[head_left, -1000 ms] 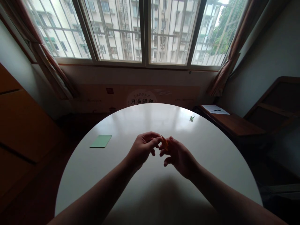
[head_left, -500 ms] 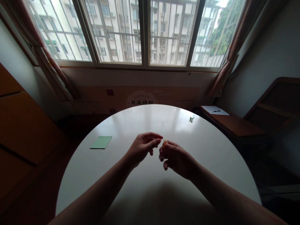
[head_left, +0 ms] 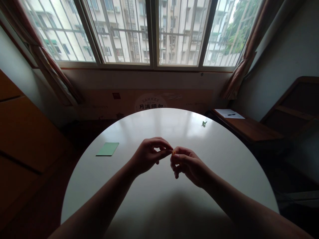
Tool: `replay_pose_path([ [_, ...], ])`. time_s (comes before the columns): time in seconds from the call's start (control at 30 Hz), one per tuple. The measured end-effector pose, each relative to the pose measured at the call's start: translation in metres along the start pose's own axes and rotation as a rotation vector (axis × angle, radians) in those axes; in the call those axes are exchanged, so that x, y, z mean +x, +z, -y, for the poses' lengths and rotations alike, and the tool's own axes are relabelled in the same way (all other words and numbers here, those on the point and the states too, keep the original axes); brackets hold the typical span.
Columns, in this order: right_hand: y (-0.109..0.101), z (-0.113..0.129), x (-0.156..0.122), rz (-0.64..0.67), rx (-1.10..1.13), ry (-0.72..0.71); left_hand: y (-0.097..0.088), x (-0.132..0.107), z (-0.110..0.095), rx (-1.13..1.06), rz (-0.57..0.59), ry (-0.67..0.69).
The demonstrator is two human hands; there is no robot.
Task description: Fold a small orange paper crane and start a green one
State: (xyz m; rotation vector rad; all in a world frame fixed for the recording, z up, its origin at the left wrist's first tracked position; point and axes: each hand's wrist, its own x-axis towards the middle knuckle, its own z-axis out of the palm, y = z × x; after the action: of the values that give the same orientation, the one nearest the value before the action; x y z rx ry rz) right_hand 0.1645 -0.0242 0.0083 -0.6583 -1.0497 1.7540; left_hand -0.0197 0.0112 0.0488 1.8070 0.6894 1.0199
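Paper (head_left: 173, 152): tiny orange piece, held between both hands over the middle of the table (head_left: 159, 205). Only a sliver shows. The rest sits behind fingertips, so its shape is unreadable.

Left hand (head_left: 147, 156): thumb and index closed to a pinch, tips meeting at the paper's 9 o'clock edge, other fingers curled under.
Right hand (head_left: 188, 164): thumb and index closed on the paper from 3 o'clock, other fingers tucked.
No gap visible in either pinch. Probably both clamp it, though the left could be merely touching; the view is dim and backlit.

Around the hands:
- green sheet (head_left: 107, 149) at 10 o'clock, flat on the table, well apart
- small green item (head_left: 204, 123) at 1 o'clock, near the far rim
- side desk (head_left: 249, 127) at 2 o'clock, off the table, with a white sheet and a pen on it
- window (head_left: 154, 33) at 12 o'clock

Risks as I judge them:
- Piece is small against the fingertips. Two pinches pulling opposite ways could tear it or crush it.
- Contact area is minimal. Loosening one hand leaves a single pinch, so it could slip, and the glossy top would let it skid.
- Window light comes from behind the work, so the paper sits in hand shadow. Edges are hard to read and fingers could land in the wrong spot.
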Motion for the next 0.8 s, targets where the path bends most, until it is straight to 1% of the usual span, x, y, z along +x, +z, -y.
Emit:
replay_pose_path([
  [0.2, 0.0, 0.0, 0.0, -0.001, 0.004, -0.003, -0.005, -0.002, -0.007, 0.062, 0.042, 0.064],
  [0.4, 0.0, 0.0, 0.0, 0.025, -0.002, 0.003, -0.008, -0.004, -0.009, 0.161, 0.092, 0.109],
  [0.6, -0.002, 0.0, 0.0, 0.03, -0.006, 0.01, -0.008, -0.004, -0.009, 0.162, 0.107, 0.098],
  [0.8, -0.003, -0.001, -0.001, 0.021, -0.016, 0.016, -0.006, -0.003, -0.012, 0.1, 0.112, 0.039],
])
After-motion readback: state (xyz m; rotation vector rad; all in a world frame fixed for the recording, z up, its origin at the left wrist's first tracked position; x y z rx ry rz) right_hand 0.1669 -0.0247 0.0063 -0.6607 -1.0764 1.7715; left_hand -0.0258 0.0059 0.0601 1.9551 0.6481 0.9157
